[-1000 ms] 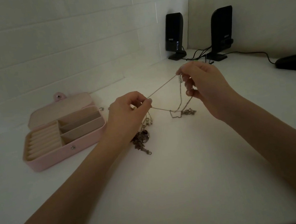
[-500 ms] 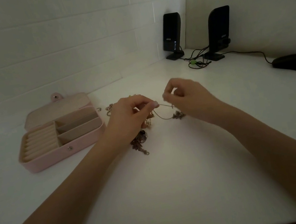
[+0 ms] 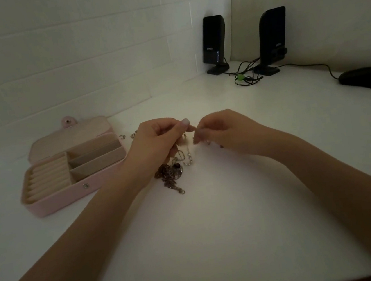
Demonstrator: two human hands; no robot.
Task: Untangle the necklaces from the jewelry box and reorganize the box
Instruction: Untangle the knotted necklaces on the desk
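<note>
Head view only. Step in hand looked like mid-untangle: both hands worked a fine chain above the white tabletop (image 3: 215,230), nothing sorted back yet.

Left hand (image 3: 156,144) had thumb and forefinger pinched together on something thin; right hand (image 3: 223,133) pinched likewise, fingertips of the two hands almost touching. I judged both were clamped on the same thin chain, but the link itself was too fine and dim to make out.

Tangled heap of dark and silvery metal necklaces (image 3: 172,172) lay on the table just below the left hand, a beaded strand hanging from the pinch into it. Open pink rectangular jewelry box (image 3: 69,198) sat left of the heap, compartments apparently bare, a few small rings (image 3: 121,137) just beyond its far right corner.

Next move probably called for drawing the pinches slowly apart to find the knot, without dragging the heap.

Hidden: right palm's contents, heap under left hand. Low light blurred detail.
</note>
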